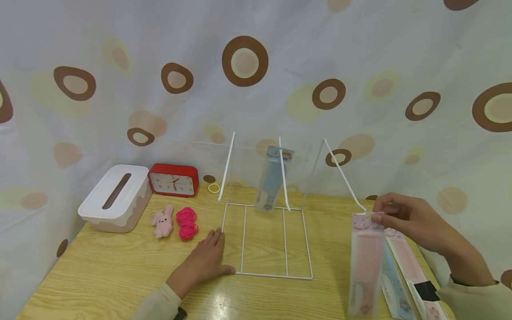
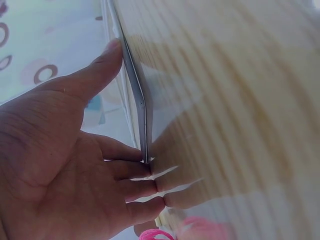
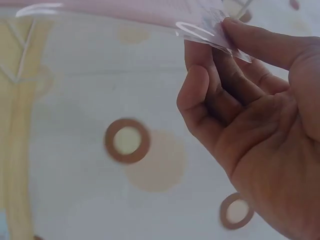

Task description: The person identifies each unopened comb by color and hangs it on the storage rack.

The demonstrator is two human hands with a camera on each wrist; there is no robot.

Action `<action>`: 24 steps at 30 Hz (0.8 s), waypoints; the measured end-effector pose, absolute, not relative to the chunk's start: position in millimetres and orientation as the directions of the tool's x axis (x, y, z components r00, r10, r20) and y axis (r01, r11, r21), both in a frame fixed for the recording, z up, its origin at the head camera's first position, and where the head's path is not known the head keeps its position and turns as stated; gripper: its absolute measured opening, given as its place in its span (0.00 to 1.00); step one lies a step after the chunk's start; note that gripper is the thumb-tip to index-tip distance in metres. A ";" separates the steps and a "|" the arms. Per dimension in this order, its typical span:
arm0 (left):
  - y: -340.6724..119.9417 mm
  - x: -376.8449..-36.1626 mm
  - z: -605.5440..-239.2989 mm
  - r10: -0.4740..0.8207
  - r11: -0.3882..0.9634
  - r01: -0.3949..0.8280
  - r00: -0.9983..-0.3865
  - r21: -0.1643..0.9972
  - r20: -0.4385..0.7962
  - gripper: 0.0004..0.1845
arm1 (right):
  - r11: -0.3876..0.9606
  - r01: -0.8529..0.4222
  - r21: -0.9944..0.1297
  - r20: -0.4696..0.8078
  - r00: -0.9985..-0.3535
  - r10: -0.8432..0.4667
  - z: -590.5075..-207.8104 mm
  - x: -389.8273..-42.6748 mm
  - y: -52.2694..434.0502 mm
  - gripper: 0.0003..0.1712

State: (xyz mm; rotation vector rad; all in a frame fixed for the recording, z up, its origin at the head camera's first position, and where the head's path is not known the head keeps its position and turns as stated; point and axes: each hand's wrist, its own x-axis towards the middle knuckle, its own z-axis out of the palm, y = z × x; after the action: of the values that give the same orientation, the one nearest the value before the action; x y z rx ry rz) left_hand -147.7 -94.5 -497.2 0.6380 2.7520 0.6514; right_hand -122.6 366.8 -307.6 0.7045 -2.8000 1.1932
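Observation:
A white wire rack (image 1: 267, 240) with clear dividers stands mid-table, and a packaged blue comb (image 1: 272, 178) leans in its left slot. My left hand (image 1: 208, 260) lies flat on the table, fingers straight, touching the rack's front left edge (image 2: 142, 120). My right hand (image 1: 404, 215) pinches the top of a packaged pink comb (image 1: 366, 262), which hangs upright above the table at the right. In the right wrist view the fingers (image 3: 210, 95) grip the clear pink packet (image 3: 150, 12). Two more comb packets (image 1: 404, 280) lie flat under it.
At the left stand a white tissue box (image 1: 116, 198) and a red clock (image 1: 174, 180). A pink plush bunny (image 1: 163, 221), pink yarn (image 1: 186, 223) and a yellow ring (image 1: 214, 188) lie near them. A dotted curtain (image 1: 256, 80) hangs behind the table.

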 end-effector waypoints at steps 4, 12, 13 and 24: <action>-94.8 -147.7 -498.1 0.465 0.806 0.360 -0.877 0.469 -0.125 0.57 | 0.559 -0.507 -0.656 0.286 -0.853 -0.438 -290.3 -107.4 351.0 0.16; -94.8 -147.5 -497.0 0.457 0.811 0.354 -0.880 0.467 -0.127 0.57 | 0.421 -0.615 -0.667 0.441 -0.781 -0.443 -274.7 -100.5 332.2 0.20; -94.9 -147.3 -496.4 0.458 0.810 0.353 -0.880 0.468 -0.129 0.56 | 0.427 -0.617 -0.661 0.450 -0.781 -0.432 -274.5 -101.7 330.7 0.20; -95.0 -146.1 -494.1 0.468 0.800 0.352 -0.873 0.486 -0.138 0.55 | 0.491 -0.586 -0.644 0.430 -0.809 -0.401 -280.5 -116.9 323.8 0.17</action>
State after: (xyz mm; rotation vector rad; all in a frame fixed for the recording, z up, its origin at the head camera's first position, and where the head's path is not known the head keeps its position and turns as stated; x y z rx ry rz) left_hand -146.1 -95.0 -494.1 0.6353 2.7372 0.6664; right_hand -116.9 323.8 -280.5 0.8463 -2.5138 1.2152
